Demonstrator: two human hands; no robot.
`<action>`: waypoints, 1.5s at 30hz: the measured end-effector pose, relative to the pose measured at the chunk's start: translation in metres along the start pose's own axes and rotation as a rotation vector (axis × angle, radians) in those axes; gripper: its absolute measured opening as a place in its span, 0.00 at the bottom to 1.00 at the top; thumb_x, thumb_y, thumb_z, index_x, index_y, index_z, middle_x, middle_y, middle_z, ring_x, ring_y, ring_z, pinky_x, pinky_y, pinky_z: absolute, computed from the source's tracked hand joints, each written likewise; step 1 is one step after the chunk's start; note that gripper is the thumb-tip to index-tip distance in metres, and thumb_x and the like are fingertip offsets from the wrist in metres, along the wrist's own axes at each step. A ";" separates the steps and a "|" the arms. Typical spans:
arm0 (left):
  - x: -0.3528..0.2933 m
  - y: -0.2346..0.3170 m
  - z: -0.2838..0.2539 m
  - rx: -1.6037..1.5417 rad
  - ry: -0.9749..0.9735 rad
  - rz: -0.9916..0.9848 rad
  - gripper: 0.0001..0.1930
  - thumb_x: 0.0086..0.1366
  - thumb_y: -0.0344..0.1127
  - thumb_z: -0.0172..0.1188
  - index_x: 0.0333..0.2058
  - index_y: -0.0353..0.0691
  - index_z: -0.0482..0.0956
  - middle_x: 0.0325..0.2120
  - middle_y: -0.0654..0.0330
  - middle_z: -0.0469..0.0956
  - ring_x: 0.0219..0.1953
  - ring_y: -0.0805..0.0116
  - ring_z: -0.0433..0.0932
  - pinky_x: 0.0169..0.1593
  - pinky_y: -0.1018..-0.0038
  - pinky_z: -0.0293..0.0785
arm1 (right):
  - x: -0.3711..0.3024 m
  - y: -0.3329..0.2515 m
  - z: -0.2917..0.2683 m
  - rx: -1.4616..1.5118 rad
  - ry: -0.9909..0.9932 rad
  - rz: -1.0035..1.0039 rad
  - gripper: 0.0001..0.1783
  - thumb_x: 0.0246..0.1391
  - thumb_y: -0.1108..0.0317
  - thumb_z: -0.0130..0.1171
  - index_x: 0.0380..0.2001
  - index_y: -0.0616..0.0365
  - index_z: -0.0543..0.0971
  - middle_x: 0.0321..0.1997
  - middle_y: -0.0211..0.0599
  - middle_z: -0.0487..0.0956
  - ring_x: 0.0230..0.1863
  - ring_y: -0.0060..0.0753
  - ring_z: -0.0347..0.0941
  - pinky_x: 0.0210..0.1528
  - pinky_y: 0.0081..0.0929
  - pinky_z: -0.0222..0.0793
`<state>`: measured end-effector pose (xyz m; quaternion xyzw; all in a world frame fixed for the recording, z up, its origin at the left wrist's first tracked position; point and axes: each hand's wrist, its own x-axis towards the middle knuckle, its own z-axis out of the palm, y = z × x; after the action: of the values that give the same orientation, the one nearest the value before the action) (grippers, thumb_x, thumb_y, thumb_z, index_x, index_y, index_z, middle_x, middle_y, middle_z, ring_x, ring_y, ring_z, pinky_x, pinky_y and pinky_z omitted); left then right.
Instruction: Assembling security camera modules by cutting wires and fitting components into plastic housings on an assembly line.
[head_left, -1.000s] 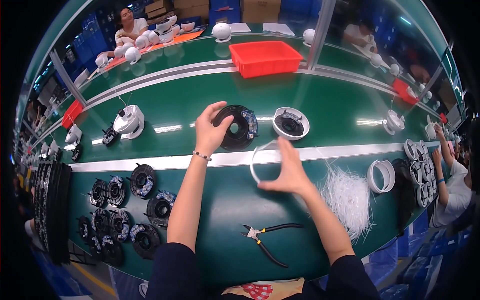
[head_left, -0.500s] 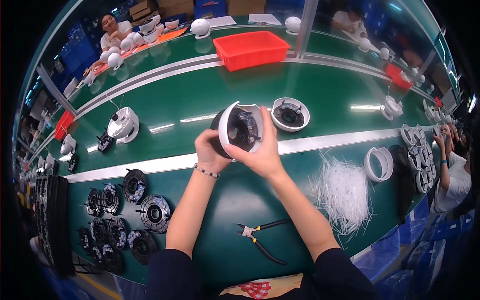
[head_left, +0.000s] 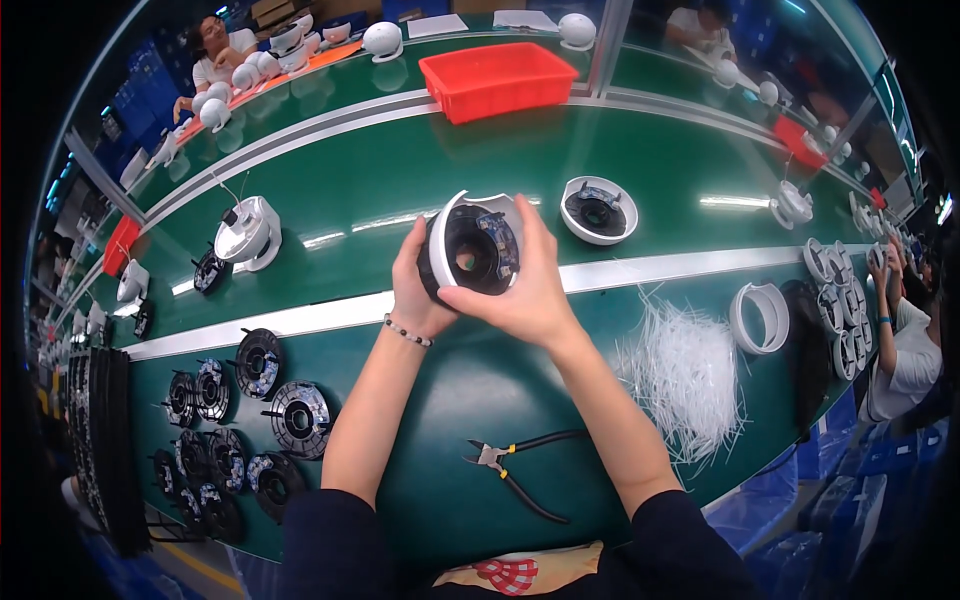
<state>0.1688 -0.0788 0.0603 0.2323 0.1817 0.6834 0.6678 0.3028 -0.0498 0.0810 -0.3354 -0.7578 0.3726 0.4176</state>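
Between my hands a white ring-shaped housing (head_left: 444, 240) is held up, tilted so its opening faces me. Inside it sits a black disc (head_left: 466, 222) with a hole in its middle and a small circuit board (head_left: 497, 240) on one side. My left hand (head_left: 418, 285) grips the black underside from the left, its fingers partly hidden behind. My right hand (head_left: 530, 285) is wrapped round the right rim, thumb along the lower edge. Just beyond, on the right, a similar white housing (head_left: 625, 232) with a black disc inside rests on the green surface.
Several black discs with circuit boards (head_left: 300, 420) lie at the left. Diagonal cutters (head_left: 490, 455) lie in front of me. A heap of clear plastic strips (head_left: 685, 380) and an empty white ring (head_left: 760, 318) are at right. A red bin (head_left: 500, 85) stands at the back.
My left hand has shifted up along the side of the housing. The black disc's face and circuit board now show more openly inside the white ring. The view has moved slightly.
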 end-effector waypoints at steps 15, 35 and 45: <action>-0.001 -0.009 0.020 0.104 0.075 0.080 0.33 0.62 0.61 0.31 0.49 0.36 0.65 0.45 0.54 0.69 0.47 0.64 0.70 0.51 0.68 0.68 | 0.004 0.007 -0.008 -0.116 -0.027 -0.139 0.64 0.21 0.52 0.72 0.58 0.67 0.47 0.61 0.58 0.49 0.62 0.54 0.45 0.61 0.40 0.46; -0.007 -0.004 0.013 0.055 0.020 -0.073 0.23 0.63 0.48 0.41 0.46 0.34 0.67 0.39 0.52 0.73 0.42 0.64 0.74 0.47 0.69 0.73 | 0.004 0.000 -0.019 -0.263 -0.187 -0.123 0.66 0.17 0.50 0.71 0.56 0.73 0.47 0.58 0.62 0.51 0.59 0.58 0.48 0.60 0.42 0.48; -0.019 -0.010 0.016 0.088 0.103 0.093 0.26 0.51 0.42 0.47 0.47 0.31 0.66 0.42 0.51 0.72 0.44 0.60 0.72 0.50 0.67 0.69 | -0.005 0.009 0.005 -0.292 0.143 -0.384 0.62 0.18 0.48 0.67 0.57 0.68 0.50 0.58 0.57 0.54 0.58 0.58 0.52 0.55 0.44 0.51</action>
<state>0.1861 -0.0982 0.0663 0.2343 0.2348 0.7161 0.6141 0.3023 -0.0505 0.0699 -0.2675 -0.8221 0.1481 0.4803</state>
